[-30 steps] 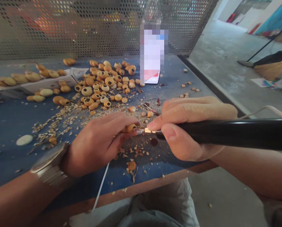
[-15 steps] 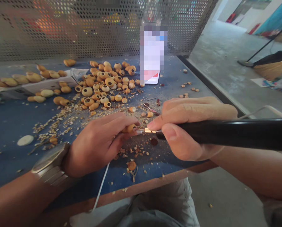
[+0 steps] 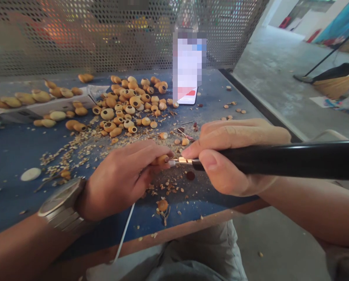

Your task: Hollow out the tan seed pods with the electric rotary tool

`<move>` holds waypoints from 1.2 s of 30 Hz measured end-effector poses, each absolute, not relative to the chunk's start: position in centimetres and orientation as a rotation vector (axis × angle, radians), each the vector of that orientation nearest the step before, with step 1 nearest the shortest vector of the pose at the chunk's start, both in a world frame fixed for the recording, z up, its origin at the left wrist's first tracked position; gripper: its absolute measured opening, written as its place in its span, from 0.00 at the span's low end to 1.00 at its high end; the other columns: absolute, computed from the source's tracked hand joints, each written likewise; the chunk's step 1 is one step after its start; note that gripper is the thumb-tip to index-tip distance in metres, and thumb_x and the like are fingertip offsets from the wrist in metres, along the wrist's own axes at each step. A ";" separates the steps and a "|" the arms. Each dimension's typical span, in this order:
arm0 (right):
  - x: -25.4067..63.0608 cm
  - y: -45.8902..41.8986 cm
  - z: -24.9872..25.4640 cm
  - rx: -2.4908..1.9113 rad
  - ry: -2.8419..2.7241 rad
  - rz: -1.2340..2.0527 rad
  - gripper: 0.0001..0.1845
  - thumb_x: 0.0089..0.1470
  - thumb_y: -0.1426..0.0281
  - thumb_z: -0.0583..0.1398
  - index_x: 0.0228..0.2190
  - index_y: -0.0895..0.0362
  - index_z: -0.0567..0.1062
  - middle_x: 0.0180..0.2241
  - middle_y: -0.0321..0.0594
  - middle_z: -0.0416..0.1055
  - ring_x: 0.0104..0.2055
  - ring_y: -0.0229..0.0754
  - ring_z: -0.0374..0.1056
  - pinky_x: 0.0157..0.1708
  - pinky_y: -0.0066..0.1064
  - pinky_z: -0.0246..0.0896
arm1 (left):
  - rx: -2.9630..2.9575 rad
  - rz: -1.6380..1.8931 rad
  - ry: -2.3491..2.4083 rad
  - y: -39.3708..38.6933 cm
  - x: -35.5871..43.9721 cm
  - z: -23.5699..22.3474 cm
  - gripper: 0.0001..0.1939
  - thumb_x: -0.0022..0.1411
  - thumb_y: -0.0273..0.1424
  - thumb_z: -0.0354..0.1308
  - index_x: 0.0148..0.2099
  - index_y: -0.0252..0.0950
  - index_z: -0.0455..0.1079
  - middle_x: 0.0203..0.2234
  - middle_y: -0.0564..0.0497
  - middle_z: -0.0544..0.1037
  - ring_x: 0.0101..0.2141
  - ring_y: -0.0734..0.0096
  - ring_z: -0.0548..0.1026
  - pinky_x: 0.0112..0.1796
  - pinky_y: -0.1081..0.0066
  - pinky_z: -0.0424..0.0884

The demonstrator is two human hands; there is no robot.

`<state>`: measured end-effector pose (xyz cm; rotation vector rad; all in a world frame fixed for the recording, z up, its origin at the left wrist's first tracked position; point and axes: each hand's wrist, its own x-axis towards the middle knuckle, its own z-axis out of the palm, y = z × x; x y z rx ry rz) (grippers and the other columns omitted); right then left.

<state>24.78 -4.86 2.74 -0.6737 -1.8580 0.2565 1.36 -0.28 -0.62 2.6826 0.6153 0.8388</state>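
Observation:
My left hand [image 3: 124, 175], with a metal watch on its wrist, is closed around a small tan gourd [image 3: 162, 159]. Most of that gourd is hidden by the fingers; its end faces right. In my right hand [image 3: 230, 156] lies a thick black rotary tool [image 3: 294, 158], gripped near its front. The tool's brass-coloured collet [image 3: 185, 160] points left, and its thin bit reaches the end of the gourd. Whether the bit is inside the gourd I cannot tell. Below the hands lie chips and a round cut piece of gourd [image 3: 162, 205].
Hollowed gourds [image 3: 129, 93] are heaped at the back middle. More gourds line a paper-covered box [image 3: 45, 106] at left. A phone [image 3: 189, 74] leans upright before a perforated metal screen [image 3: 83, 43]. A white cable [image 3: 124, 232] crosses the front edge.
The black tool's rear end has lowered its angle slightly and shifted up in view. The gourd's end has turned a little in my left fingers. Both grips persist.

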 end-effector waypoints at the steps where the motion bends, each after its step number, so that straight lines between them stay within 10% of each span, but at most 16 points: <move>1: 24.8 -4.9 2.7 -0.679 -1.857 0.256 0.05 0.57 0.72 0.63 0.30 0.54 0.80 0.25 0.34 0.79 0.25 0.33 0.72 0.29 0.24 0.72 | 2.683 0.835 0.613 -0.3 1.3 -0.6 0.10 0.73 0.23 0.55 0.52 0.38 0.71 0.40 0.53 0.78 0.41 0.73 0.76 0.43 0.73 0.69; 36: 24.7 -5.1 2.8 -0.703 -1.860 0.245 0.05 0.56 0.71 0.63 0.29 0.53 0.80 0.25 0.34 0.79 0.24 0.33 0.71 0.28 0.25 0.71 | 2.727 0.911 0.666 -0.2 1.2 -0.5 0.10 0.72 0.24 0.55 0.53 0.40 0.71 0.40 0.54 0.80 0.39 0.72 0.77 0.41 0.72 0.70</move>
